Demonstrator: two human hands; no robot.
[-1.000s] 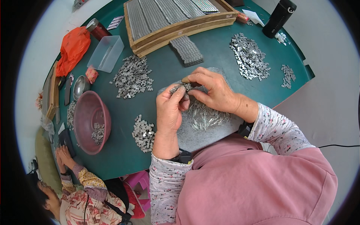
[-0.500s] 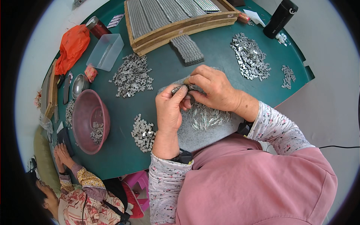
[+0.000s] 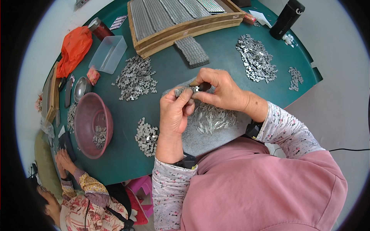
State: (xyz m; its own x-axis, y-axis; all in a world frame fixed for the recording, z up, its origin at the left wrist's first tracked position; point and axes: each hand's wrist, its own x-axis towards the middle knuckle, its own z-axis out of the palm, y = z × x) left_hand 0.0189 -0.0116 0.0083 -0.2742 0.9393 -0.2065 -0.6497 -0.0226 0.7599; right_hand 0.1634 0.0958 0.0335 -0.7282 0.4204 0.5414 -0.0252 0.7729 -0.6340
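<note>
My left hand [image 3: 173, 111] is closed around a short row of small silver metal pieces [image 3: 195, 89], held between thumb and fingers. The thumb and forefinger of my right hand [image 3: 227, 90] pinch at the row's right end; exactly what lies between those fingertips is partly hidden. Both hands are above a grey felt mat [image 3: 192, 142]. On the mat, just below my right hand, lies a loose heap of thin shiny metal pins [image 3: 214, 120]. A block of neatly lined-up metal pieces [image 3: 192, 52] lies beyond my hands.
Piles of loose metal pieces lie left [image 3: 135, 79], near left [image 3: 146, 137] and right [image 3: 256, 57]. A wooden tray [image 3: 185, 29] stands at the back, a black bottle [image 3: 287, 20] far right. Left are a plastic box [image 3: 117, 56], a pink basin [image 3: 83, 131] and another person's hands [image 3: 65, 160].
My right hand has shifted slightly down and right along the row, and its fingers have opened a little. More of the row's right end now shows. My left hand has barely moved.
</note>
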